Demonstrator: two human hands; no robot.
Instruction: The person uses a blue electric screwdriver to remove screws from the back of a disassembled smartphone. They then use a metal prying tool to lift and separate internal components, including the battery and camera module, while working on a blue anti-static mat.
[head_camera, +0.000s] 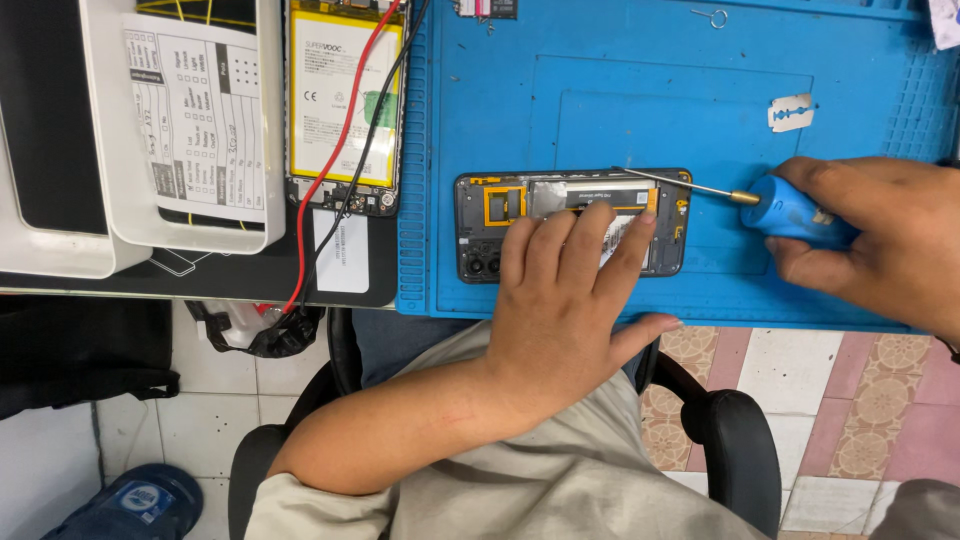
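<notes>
Opened phone (570, 222) lies under our flat, open left hand (575, 300), pinned to the blue mat (640, 100), while our right hand (880, 235) grips the screwdriver (770, 205); keep its tip square.

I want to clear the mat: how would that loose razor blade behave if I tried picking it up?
The razor blade looks thin and lies flat on the blue mat, so it is probably light, slightly bendy and hard to pinch. Its edges likely cut. It should slide, not roll.
</notes>
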